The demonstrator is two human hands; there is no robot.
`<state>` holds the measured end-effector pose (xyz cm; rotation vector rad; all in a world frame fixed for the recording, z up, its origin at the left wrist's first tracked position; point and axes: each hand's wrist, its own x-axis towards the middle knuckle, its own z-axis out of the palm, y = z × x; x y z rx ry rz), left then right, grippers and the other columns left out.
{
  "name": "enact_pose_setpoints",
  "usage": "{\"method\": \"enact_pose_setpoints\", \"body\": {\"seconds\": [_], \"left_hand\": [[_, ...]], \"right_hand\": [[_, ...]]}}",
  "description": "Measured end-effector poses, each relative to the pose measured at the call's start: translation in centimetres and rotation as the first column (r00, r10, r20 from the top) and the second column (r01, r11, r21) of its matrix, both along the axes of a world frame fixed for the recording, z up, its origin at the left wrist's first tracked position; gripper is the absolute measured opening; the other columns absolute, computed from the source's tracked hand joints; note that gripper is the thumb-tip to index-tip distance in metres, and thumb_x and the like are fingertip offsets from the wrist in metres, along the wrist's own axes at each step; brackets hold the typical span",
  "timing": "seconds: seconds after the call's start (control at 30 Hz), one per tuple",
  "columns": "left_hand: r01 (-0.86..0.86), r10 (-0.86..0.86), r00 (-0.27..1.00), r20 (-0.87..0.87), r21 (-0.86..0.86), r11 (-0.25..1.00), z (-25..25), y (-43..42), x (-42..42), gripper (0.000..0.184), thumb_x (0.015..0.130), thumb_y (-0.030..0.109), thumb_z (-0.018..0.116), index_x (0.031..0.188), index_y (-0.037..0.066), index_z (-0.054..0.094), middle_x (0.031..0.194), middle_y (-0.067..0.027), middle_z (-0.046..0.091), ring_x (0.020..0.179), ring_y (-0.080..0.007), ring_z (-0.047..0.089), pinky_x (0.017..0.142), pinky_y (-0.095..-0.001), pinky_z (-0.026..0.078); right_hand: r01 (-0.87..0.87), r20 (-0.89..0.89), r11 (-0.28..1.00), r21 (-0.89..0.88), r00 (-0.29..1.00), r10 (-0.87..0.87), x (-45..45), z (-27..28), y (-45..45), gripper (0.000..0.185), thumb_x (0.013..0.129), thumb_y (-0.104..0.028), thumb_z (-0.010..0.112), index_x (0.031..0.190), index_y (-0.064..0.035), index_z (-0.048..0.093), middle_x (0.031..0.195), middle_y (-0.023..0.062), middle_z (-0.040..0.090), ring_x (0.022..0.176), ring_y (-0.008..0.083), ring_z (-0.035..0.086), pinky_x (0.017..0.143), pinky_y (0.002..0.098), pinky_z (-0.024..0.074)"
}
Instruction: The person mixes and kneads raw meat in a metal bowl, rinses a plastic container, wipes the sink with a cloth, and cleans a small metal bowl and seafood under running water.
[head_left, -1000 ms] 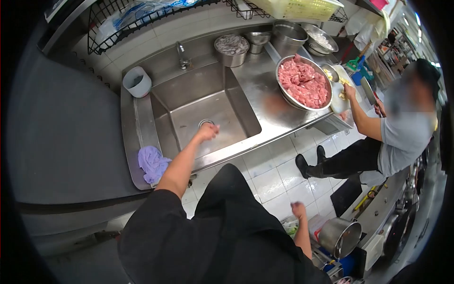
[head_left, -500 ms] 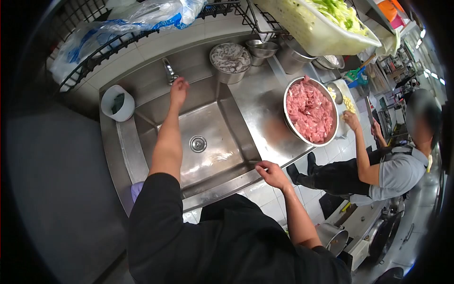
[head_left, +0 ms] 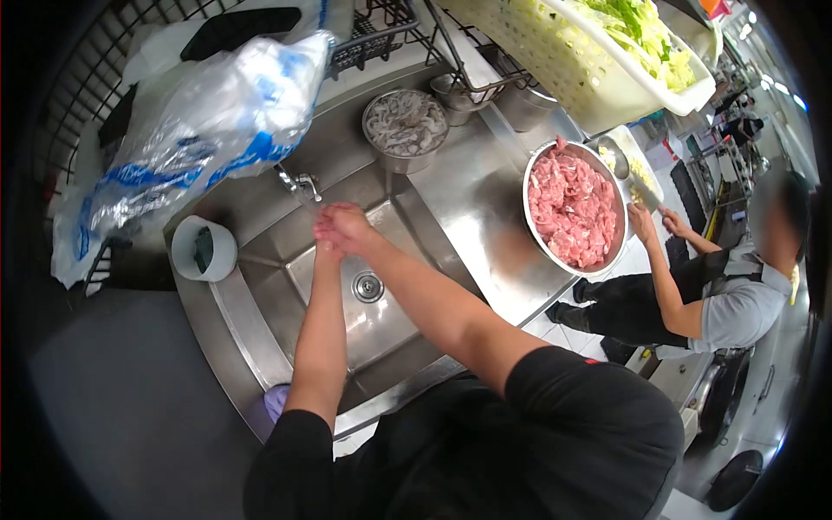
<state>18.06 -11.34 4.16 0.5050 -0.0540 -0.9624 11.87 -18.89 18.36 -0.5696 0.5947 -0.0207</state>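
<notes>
Both of my hands meet over the steel sink (head_left: 407, 269), just below the chrome tap (head_left: 300, 184). My right hand (head_left: 348, 227) reaches across from the right, its fingers stretched over the other hand. Beneath it, my left hand (head_left: 328, 248) is largely covered and its fingers are hidden. I make out no object in either hand. A faint clear streak near the spout looks like running water. The round drain (head_left: 368, 287) shows in the sink floor beside my forearms.
Grey shrimp-like pieces fill a steel pot (head_left: 406, 156) behind the sink. A bowl of raw meat (head_left: 575, 206) sits on the right counter, below a basket of cut greens (head_left: 598, 78). A white tub (head_left: 204, 249) stands left. A co-worker (head_left: 693, 286) holds a knife at a cutting board.
My right hand has left the sink's front edge and joined my left hand under the tap. The view has shifted, showing more of the plastic bags. The co-worker's hands have moved closer together.
</notes>
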Motion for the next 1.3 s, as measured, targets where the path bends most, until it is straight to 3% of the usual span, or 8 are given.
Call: {"method": "enact_pose_setpoints", "body": {"seconds": [0.17,0.23,0.43,0.53,0.67,0.8,0.93,1.3], "left_hand": [[-0.219,0.113,0.933,-0.342,-0.288,0.932,8.2,1.2,-2.4,0.041,0.099,0.043,0.043,0.121,0.012,0.059,0.121,-0.0099,0.062,0.111,-0.0279,0.058,0.100,-0.0428,0.045],[-0.308,0.334,0.869,-0.364,0.128,0.943,12.9,0.5,-3.1,0.039,0.096,0.042,0.045,0.116,0.012,0.060,0.119,-0.0106,0.062,0.112,-0.0304,0.058,0.100,-0.0483,0.044],[-0.202,0.187,0.976,-0.109,-0.152,0.968,4.3,-1.5,-0.8,0.032,0.099,0.034,0.046,0.114,0.008,0.059,0.116,-0.0116,0.063,0.106,-0.0282,0.060,0.092,-0.0465,0.049],[-0.399,0.413,0.906,0.095,0.521,0.754,7.1,-1.9,-0.9,0.023,0.098,0.022,0.054,0.111,0.004,0.059,0.112,-0.0118,0.064,0.100,-0.0250,0.062,0.085,-0.0388,0.051],[-0.558,0.450,0.828,0.336,0.581,0.593,11.9,-1.6,-2.3,0.018,0.098,0.013,0.055,0.110,0.001,0.059,0.111,-0.0114,0.064,0.096,-0.0223,0.063,0.079,-0.0312,0.052],[-0.967,0.180,0.173,0.968,0.131,0.220,19.3,0.8,-2.8,0.033,0.096,0.010,0.058,0.128,0.001,0.055,0.121,-0.0147,0.062,0.105,-0.0250,0.061,0.084,-0.0328,0.050],[-0.839,-0.480,-0.469,0.741,-0.203,0.506,27.1,4.6,0.6,0.033,0.094,0.013,0.059,0.126,0.008,0.061,0.124,-0.0119,0.063,0.114,-0.0310,0.057,0.090,-0.0396,0.048],[-0.784,-0.568,-0.464,0.680,-0.017,0.620,28.7,-5.4,6.3,0.025,0.088,0.025,0.065,0.103,0.006,0.064,0.101,-0.0123,0.061,0.092,-0.0360,0.060,0.078,-0.0452,0.047]], "right_hand": [[-0.017,-0.081,0.976,-0.219,0.997,0.000,3.8,-0.1,1.6,0.023,0.089,-0.008,0.059,0.112,-0.0010,0.057,0.086,0.0179,0.065,0.076,0.0342,0.068,0.064,0.0441,0.0557],[-0.136,-0.143,0.237,-0.962,0.990,-0.016,3.5,0.6,1.6,0.019,0.092,-0.017,0.056,0.101,-0.0011,0.063,0.093,0.0218,0.068,0.085,0.0388,0.067,0.076,0.0445,0.0528],[-0.243,-0.248,-0.052,-0.969,0.955,0.161,-0.1,5.5,0.6,0.023,0.085,-0.021,0.061,0.097,-0.0035,0.068,0.093,0.0220,0.069,0.091,0.0381,0.066,0.079,0.0444,0.0513],[0.074,0.092,0.311,-0.948,0.995,0.044,-2.9,1.8,-1.7,0.024,0.088,-0.024,0.058,0.094,-0.0027,0.068,0.092,0.0236,0.068,0.088,0.0350,0.068,0.080,0.0416,0.0509],[0.055,-0.057,0.222,-0.974,0.880,-0.472,-5.5,-0.8,-8.0,0.029,0.093,-0.029,0.059,0.091,-0.0012,0.064,0.081,0.0152,0.067,0.071,0.0248,0.065,0.063,0.0353,0.0516],[0.220,-0.100,0.670,-0.709,0.909,-0.404,-4.5,0.0,-15.0,0.034,0.097,-0.036,0.055,0.092,-0.0028,0.058,0.071,0.0061,0.058,0.062,0.0178,0.059,0.052,0.0306,0.0495],[0.137,-0.175,0.838,-0.528,0.948,-0.266,-4.2,1.7,-17.4,0.034,0.096,-0.034,0.057,0.090,-0.0009,0.055,0.069,0.0062,0.056,0.056,0.0173,0.057,0.048,0.0310,0.0494],[0.269,-0.138,0.786,-0.556,0.903,-0.407,-3.1,1.7,-16.4,0.029,0.096,-0.024,0.056,0.089,0.0039,0.055,0.064,0.0081,0.054,0.049,0.0198,0.056,0.042,0.0315,0.0462]]}}
